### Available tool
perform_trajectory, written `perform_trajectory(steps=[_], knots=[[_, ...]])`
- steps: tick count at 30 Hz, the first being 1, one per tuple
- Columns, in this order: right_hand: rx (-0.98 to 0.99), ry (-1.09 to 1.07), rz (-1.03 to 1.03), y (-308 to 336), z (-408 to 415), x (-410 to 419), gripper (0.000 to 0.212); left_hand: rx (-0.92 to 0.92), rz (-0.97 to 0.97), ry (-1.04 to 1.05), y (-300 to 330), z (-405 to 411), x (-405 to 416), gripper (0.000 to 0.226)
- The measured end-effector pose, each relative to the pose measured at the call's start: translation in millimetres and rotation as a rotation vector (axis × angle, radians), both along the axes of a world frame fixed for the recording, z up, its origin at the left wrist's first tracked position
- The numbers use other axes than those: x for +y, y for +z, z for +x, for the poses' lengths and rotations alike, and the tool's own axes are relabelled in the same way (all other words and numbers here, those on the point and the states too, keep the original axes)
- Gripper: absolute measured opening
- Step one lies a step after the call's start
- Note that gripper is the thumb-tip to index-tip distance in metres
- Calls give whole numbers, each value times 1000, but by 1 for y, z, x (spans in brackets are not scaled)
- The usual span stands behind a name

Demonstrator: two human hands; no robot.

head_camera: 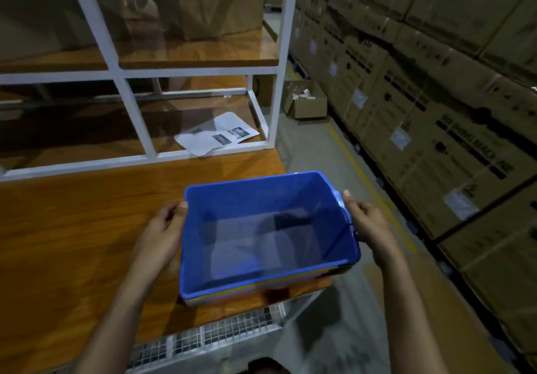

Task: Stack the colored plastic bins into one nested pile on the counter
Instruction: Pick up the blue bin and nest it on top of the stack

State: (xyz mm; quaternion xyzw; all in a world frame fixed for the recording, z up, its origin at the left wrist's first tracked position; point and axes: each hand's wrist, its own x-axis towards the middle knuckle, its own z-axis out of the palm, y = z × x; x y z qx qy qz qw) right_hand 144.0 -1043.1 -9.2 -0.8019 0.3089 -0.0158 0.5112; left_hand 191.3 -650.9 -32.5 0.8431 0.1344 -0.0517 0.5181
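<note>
A blue plastic bin point(261, 228) sits on top of a nested pile near the right front corner of the wooden counter point(72, 242). Thin rims of other bins point(261, 290), pink, green, yellow and purple, show just under its front edge. My left hand point(162, 231) grips the pile's left side, thumb on the blue rim. My right hand point(364, 219) holds the right side, fingers against the rim. The pile's right end overhangs the counter's edge slightly. The blue bin is empty inside.
A white metal shelf frame point(136, 117) stands at the back of the counter, with printed paper sheets point(215, 138) on its lower wooden board. Stacked cardboard cartons point(436, 112) line the right side of a concrete aisle. An open carton point(305, 100) sits on the floor.
</note>
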Motion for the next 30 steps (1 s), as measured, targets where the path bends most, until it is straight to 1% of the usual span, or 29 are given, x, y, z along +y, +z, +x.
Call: perform_trajectory(steps=[2, 3, 5, 7, 8, 11, 12, 15, 18, 19, 20, 23, 24, 27, 30], knots=[[27, -35, 166, -4, 5, 3, 55, 10, -4, -4, 1, 4, -13, 70], [43, -47, 235, -6, 7, 3, 52, 19, 14, 9, -2, 6, -17, 61], [39, -59, 289, -13, 8, 0, 49, 50, 10, 40, -6, 3, -21, 55], [18, -24, 311, -19, 8, -2, 50, 26, -39, 90, -9, 2, -21, 52], [14, 11, 336, -23, 11, -3, 54, 27, -61, 107, -12, 2, -21, 51], [15, 103, 497, -37, 20, -8, 78, 87, -167, 145, -24, 0, -24, 55], [16, 116, 546, -43, 24, -9, 81, 104, -232, 161, -23, -3, -28, 55], [-11, 126, 585, -55, 30, -8, 78, 112, -410, 188, -23, -8, -33, 49], [-21, 102, 601, -61, 39, -10, 92, 80, -422, 213, -21, -12, -37, 32], [-21, 115, 594, -60, 40, -11, 92, 83, -424, 234, -21, -14, -37, 30], [-21, 140, 583, -56, 40, -13, 84, 82, -431, 235, -22, -18, -36, 32], [7, 192, 533, -53, 31, -24, 49, 65, -484, 222, -29, -35, -35, 45], [-1, 202, 528, -52, 29, -28, 43, 51, -506, 241, -30, -41, -35, 45], [16, 243, 508, -46, 23, -30, 37, 21, -527, 253, -31, -51, -38, 46], [8, 261, 491, -48, 21, -29, 40, 20, -554, 241, -31, -57, -40, 45]])
